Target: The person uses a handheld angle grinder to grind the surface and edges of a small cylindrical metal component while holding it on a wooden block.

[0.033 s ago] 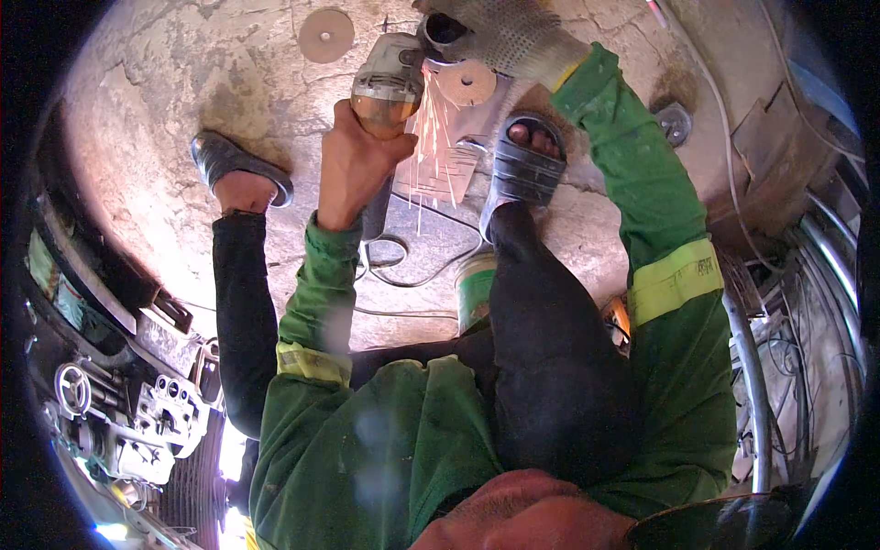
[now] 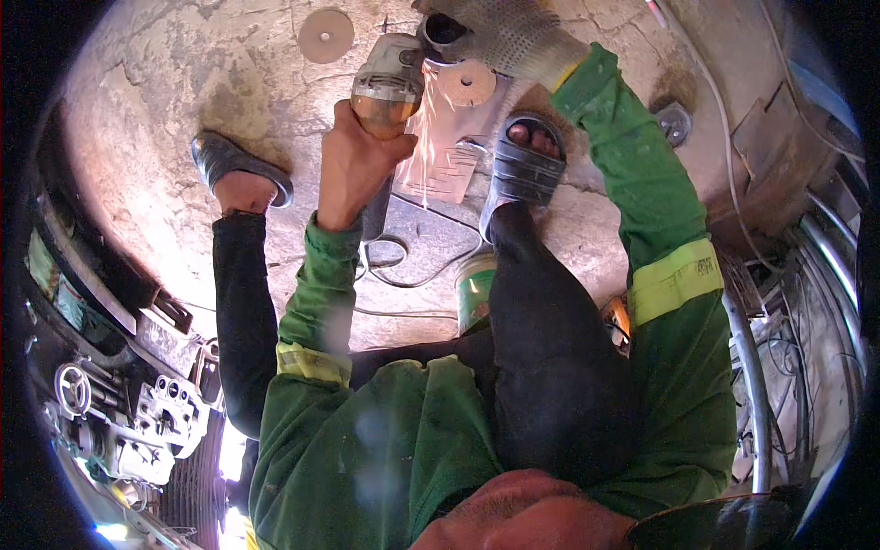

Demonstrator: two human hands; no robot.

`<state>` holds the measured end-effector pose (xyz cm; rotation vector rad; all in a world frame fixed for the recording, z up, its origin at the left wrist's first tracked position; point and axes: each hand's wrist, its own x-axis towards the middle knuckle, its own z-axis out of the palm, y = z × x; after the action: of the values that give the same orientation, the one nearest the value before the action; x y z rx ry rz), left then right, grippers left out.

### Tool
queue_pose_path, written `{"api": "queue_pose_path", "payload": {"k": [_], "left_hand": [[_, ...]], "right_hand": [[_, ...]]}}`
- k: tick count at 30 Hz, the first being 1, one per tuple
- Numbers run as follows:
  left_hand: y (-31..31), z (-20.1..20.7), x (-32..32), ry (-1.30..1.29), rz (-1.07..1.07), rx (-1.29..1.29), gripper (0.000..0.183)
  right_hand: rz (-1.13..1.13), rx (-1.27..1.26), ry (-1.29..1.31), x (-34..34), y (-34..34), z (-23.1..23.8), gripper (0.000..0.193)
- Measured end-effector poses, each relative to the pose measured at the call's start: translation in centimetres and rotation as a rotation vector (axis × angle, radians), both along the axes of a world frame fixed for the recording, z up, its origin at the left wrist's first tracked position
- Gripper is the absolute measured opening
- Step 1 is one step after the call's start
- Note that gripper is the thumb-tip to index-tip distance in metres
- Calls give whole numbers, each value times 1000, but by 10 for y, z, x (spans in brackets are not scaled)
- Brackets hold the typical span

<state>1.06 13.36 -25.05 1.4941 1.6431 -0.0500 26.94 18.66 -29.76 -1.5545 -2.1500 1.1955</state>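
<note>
My bare left hand (image 2: 357, 170) is wrapped around the body of an angle grinder (image 2: 387, 87), whose grey head points away from me. Up against that head is the open round end of a metal pipe (image 2: 446, 33). My right hand (image 2: 513, 38), in a dotted work glove, closes on this pipe; its fingers are partly cut off by the upper edge. Orange sparks (image 2: 426, 128) stream down from the contact toward a flat plate (image 2: 445, 174) on the floor. The grinder's disc itself is hidden from here.
My sandaled feet (image 2: 240, 170) (image 2: 529, 165) stand either side. Loose discs lie around: a tan one (image 2: 326, 37), a brown one (image 2: 466, 84), a grey one (image 2: 675, 124). A power cord (image 2: 403, 280) loops near a green can (image 2: 474, 289). Machinery (image 2: 170, 412) stands left, metal pipes (image 2: 756, 394) right.
The spark stream has become narrower and shorter. Both hands, the grinder and the pipe stay in the same place.
</note>
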Motion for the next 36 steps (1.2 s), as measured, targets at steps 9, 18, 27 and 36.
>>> {"api": "queue_pose_path", "payload": {"k": [9, 18, 27, 36], "left_hand": [[0, 7, 7, -20, -61, 12, 67], [-1, 4, 3, 8, -61, 9, 67], [2, -1, 2, -3, -36, 37, 67], [-7, 2, 3, -42, -46, -11, 65]], "right_hand": [[-60, 87, 62, 2, -7, -16, 52], [-26, 59, 1, 1, -2, 1, 52], [-23, -20, 64, 2, -2, -3, 51], [-30, -39, 37, 4, -2, -3, 55]]}}
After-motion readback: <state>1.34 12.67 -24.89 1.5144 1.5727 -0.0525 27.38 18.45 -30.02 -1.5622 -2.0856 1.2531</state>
